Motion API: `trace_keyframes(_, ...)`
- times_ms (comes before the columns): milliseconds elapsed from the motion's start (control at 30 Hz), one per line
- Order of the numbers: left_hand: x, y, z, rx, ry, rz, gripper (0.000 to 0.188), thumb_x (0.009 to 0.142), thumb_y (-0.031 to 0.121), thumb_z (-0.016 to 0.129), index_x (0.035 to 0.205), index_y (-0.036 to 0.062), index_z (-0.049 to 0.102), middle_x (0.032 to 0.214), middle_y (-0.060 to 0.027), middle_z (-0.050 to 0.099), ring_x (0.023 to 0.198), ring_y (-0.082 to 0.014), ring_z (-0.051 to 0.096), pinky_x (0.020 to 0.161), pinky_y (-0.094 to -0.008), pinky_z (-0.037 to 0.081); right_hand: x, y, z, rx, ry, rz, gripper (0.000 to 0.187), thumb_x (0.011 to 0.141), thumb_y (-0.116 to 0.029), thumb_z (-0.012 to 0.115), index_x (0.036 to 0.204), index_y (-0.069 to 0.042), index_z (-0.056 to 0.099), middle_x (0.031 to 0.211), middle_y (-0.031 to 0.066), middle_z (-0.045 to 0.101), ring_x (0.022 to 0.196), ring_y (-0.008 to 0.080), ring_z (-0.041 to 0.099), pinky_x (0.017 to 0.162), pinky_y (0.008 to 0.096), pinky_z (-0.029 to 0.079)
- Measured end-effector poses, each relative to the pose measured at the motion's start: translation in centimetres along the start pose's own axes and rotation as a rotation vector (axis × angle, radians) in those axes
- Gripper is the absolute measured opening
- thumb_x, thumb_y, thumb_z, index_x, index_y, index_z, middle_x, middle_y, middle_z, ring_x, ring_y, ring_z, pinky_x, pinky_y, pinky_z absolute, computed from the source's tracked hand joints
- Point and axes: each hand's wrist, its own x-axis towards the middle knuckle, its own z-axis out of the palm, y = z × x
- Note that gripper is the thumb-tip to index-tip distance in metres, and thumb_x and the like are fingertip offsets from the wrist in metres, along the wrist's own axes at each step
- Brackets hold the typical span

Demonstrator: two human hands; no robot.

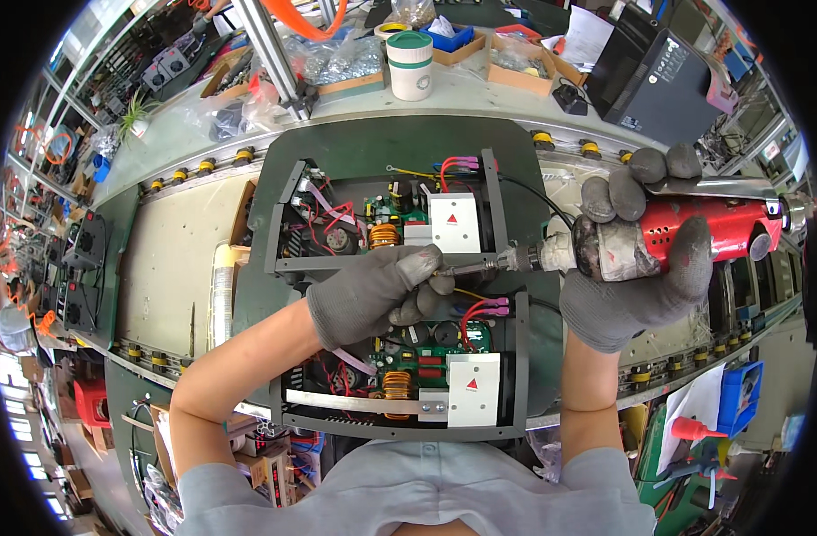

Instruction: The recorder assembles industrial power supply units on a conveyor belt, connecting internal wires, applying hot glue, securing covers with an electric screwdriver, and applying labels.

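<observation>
Right grey-gloved hand [618,308] grips red cylindrical driver [667,223]; left grey-gloved hand [368,290] pinches slim steel bit [471,267]. Keep both coaxial; guide lightly.

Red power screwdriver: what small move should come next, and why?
Perhaps ease the left hand back from the driver bit before running the red power screwdriver: that hand closes around the bit's tip, while the right hand grips the tool's body. What sits at the tip is hidden.

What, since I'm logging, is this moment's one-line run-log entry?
left hand: closed at driver bit; right hand: gripping red power driver; far chassis, near chassis: open, on green board
</observation>
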Motion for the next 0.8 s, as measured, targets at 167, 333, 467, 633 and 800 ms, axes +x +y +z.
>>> trace_keyframes(167,0.1,0.6,-0.2,0.058,0.032,0.041,0.044,0.097,0.048,0.054,0.103,0.0048,0.06,0.076,0.0018,0.053,0.059,-0.0035,0.042,0.052,-0.0179,0.035,1.2,0.6,-0.8,0.032,-0.092,-0.03,0.053,0.085,-0.021,0.066,0.132,-0.005,0.046,0.118,0.0174,0.059,0.093,0.0217,0.059,0.084,0.0365,0.05)
trace_keyframes(333,1.1,1.2,-0.8,0.037,0.072,0.115,0.042,0.099,0.046,0.052,0.102,0.0051,0.06,0.075,0.0026,0.052,0.059,-0.0036,0.041,0.051,-0.018,0.033,1.5,1.2,-0.7,0.02,-0.116,-0.03,0.05,0.085,-0.021,0.066,0.128,-0.005,0.046,0.115,0.0161,0.058,0.09,0.019,0.055,0.08,0.0343,0.047)
trace_keyframes(467,1.8,1.7,-0.8,0.01,0.035,0.091,0.041,0.101,0.046,0.049,0.101,0.0059,0.06,0.073,0.0029,0.051,0.058,-0.0035,0.04,0.051,-0.0184,0.032,2.0,1.8,-0.7,-0.027,0.012,-0.053,0.05,0.082,-0.026,0.067,0.121,-0.003,0.046,0.105,0.0124,0.058,0.078,0.0138,0.049,0.072,0.0314,0.041)
trace_keyframes(633,2.2,3.8,-2.2,0.431,0.238,0.145,0.047,0.1,0.048,0.049,0.103,0.0028,0.063,0.072,-0.0006,0.055,0.062,-0.008,0.049,0.057,-0.0225,0.04,3.7,2.0,-2.2,-0.062,-0.04,-0.116,0.048,0.084,-0.025,0.065,0.123,-0.003,0.048,0.111,0.0143,0.059,0.085,0.0172,0.056,0.078,0.0318,0.047)
trace_keyframes(800,6.8,9.8,-10.6,1.073,0.511,0.089,0.033,0.097,0.032,0.057,0.106,0.0021,0.067,0.08,-0.0009,0.061,0.07,-0.0096,0.054,0.063,-0.0262,0.046,5.3,2.0,-4.3,-0.247,0.057,-0.235,0.05,0.083,-0.028,0.061,0.124,-0.001,0.05,0.107,0.016,0.061,0.083,0.0184,0.058,0.074,0.0329,0.049)
